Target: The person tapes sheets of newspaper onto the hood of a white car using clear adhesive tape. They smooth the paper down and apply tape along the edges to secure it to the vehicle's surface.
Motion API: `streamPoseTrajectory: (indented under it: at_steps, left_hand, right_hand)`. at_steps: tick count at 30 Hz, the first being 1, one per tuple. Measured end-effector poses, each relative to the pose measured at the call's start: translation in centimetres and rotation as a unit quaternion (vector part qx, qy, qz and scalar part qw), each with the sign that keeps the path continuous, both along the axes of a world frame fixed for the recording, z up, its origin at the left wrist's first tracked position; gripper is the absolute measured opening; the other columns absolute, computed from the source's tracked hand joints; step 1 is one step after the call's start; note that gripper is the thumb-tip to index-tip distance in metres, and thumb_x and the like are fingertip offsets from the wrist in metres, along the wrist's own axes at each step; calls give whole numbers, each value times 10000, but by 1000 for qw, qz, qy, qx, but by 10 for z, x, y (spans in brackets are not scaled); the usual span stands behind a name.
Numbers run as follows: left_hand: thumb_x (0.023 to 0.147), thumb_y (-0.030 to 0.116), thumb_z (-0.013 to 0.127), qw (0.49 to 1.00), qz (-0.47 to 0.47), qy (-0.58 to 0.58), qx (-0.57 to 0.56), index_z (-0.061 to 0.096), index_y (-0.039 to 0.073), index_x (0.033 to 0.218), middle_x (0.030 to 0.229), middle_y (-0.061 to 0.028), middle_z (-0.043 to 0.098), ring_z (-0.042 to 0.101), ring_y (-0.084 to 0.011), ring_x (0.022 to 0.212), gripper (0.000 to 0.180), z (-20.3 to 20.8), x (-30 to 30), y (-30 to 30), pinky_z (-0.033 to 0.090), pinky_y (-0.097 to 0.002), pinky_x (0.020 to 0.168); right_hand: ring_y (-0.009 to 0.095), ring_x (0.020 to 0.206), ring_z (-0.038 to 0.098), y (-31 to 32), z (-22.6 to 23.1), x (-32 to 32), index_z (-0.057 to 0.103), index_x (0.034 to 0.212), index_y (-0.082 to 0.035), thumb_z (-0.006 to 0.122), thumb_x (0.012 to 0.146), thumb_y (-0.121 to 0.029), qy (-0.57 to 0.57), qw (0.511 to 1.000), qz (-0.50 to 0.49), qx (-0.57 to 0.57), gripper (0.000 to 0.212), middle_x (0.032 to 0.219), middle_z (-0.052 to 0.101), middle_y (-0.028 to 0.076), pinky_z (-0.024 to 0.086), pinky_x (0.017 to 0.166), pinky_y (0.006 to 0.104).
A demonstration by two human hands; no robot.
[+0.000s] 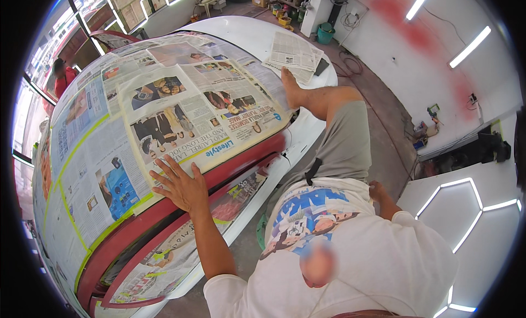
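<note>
Newspaper sheets (213,87) cover the broad curved surface of a car in front of me, joined by yellow-green masking tape (83,136). My left hand (183,187) lies flat with fingers spread on the newspaper near its lower edge, beside a dark red painted strip (230,172) of bodywork. It holds nothing. Down at my right hip, next to my grey shorts (348,137), is my right hand (376,191); its fingers are mostly hidden. My bent leg is raised, with the bare foot (290,87) at the edge of the papered surface.
Loose newspaper (293,52) lies on a white car panel (230,27) farther off. A red hose (378,112) runs over the floor on the right. A green bucket (326,33) stands at the back. Another person in red (64,79) is at the far left.
</note>
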State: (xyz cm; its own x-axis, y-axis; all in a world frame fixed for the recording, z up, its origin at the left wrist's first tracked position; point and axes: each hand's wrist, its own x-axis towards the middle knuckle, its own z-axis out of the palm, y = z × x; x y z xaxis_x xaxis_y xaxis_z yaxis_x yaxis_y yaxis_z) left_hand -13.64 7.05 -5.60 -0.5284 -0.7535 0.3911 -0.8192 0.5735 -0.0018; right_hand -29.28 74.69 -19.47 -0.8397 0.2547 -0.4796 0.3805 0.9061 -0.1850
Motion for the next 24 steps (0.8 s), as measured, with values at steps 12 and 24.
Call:
streamPoseTrajectory:
  at_steps: [12,24]
  left_hand:
    - [991,522,585,999,-25,38,20,198,118,1675,1760,-123,104,80,-448,1597,884,5,-2,1,112,-687,1238]
    - [999,558,567,998,-28,53,35,192,121,1677,1759,-122,108,87,-449,1595,890,4,-3,0,130,-653,1252]
  right_hand:
    - [401,1119,712,-9,16,-46,716,1249,-85,725,887,-228,54,993,99,48,390,1188,728,260,577,940,462]
    - [401,1171,689,-41,53,-61,721,1266,-92,733,891,-237,43,995,71,59,402,1263,701,256,554,979,452]
